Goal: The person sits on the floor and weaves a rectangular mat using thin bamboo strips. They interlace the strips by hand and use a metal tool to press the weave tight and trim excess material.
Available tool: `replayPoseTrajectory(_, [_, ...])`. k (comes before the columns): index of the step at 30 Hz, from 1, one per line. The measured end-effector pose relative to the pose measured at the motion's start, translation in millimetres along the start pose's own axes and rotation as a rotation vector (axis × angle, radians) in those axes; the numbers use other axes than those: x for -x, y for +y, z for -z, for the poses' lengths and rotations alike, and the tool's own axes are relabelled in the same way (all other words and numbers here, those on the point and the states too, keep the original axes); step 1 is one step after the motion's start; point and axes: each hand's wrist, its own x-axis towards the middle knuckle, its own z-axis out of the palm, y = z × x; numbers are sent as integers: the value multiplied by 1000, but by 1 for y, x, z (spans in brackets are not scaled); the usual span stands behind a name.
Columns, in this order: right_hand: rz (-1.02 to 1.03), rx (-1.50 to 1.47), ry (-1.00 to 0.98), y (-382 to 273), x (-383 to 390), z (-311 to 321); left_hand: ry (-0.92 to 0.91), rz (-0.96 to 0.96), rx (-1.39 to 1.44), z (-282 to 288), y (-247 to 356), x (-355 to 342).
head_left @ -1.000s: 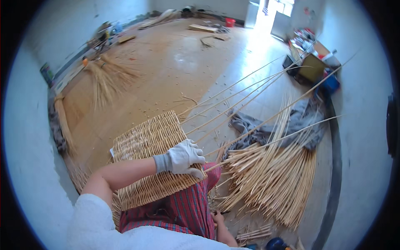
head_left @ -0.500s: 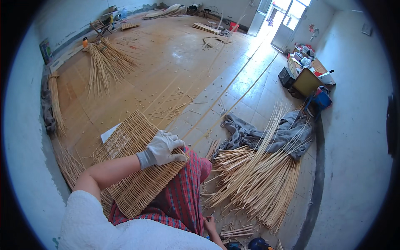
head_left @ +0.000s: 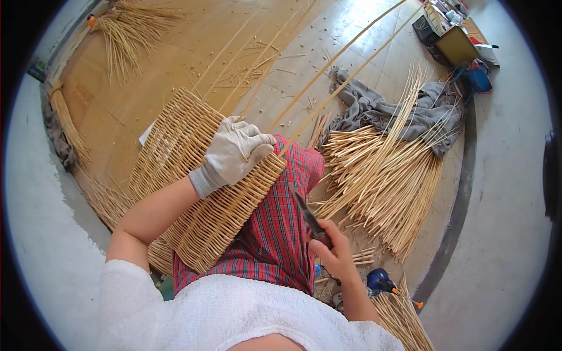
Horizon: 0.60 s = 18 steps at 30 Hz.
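A flat woven wicker panel (head_left: 172, 146) lies slanted across my lap, over red plaid cloth (head_left: 281, 234). My left hand (head_left: 237, 149), in a pale work glove, is closed over the panel's right edge, with its fingers partly hidden from view. Long uncut rods (head_left: 328, 64) run from that edge toward the upper right. In my bare right hand (head_left: 333, 251) is a knife (head_left: 305, 209), its dark blade pointing up and left. The blade is over the plaid cloth, apart from the panel.
To the right, a large bundle of pale rods (head_left: 386, 181) rests against grey cloth (head_left: 380, 108). A dark blue round object (head_left: 380, 281) and more rods (head_left: 404, 319) are at lower right. Another bundle (head_left: 126, 35) lies far left. Offcuts (head_left: 252, 73) litter the floor.
My right hand has come up from low beside my leg, bringing the knife into clear view. My left hand keeps its grip on the panel. The view has tipped downward.
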Motion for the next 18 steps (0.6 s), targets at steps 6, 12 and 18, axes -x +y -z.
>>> replayPoseTrajectory(6, [95, 150, -169, -20, -17, 1, -10, -9, -11, 4, -4, 1])
replayPoseTrajectory(12, [36, 110, -135, -30, -27, -2, 100, -115, -16, 0, -12, 3])
replayPoseTrajectory(18, [-24, 119, -147, -33, -32, -1, 95, -171, 65, 0, -13, 2])
